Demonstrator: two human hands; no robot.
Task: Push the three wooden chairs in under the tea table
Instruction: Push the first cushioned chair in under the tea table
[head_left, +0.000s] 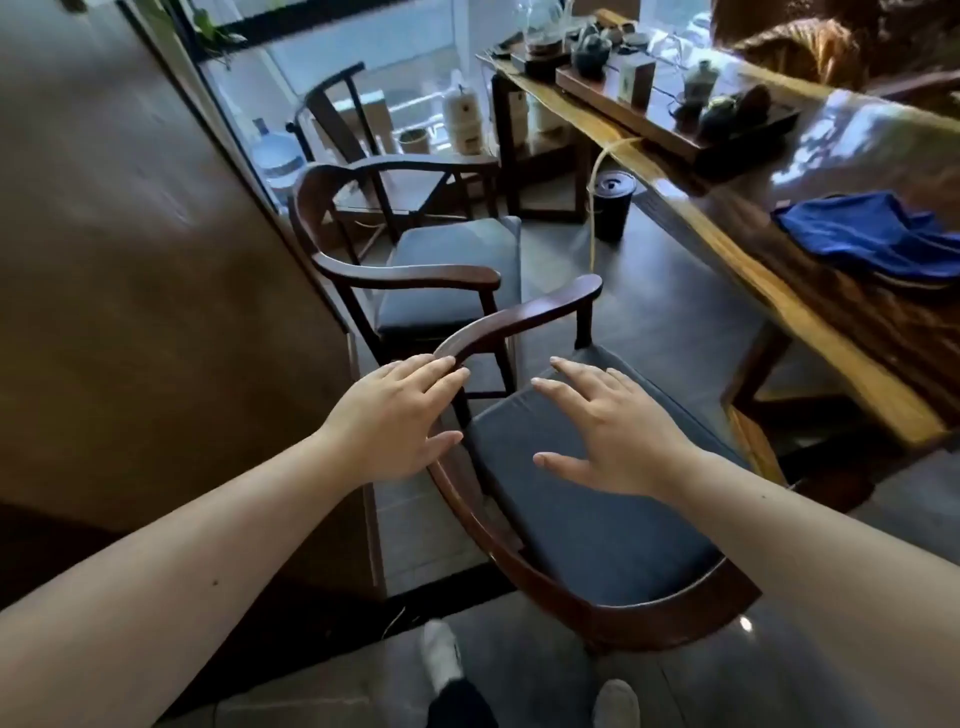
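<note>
Three wooden chairs stand out from the tea counter (810, 332) on the right, none pushed in yet, so the whole job looks ahead. Nearest chair (582, 499) sits just below the hands, turned toward the counter; the middle chair (415, 270) is beyond it on the left, and the far chair (337, 119) stands near the window. Left hand (395, 415) rests on the nearest chair's armrest, fingers apart, gripping nothing. Right hand (613, 431) hovers spread over the seat cushion. No readable writing; the label on a small box (635, 83) is blurred.
</note>
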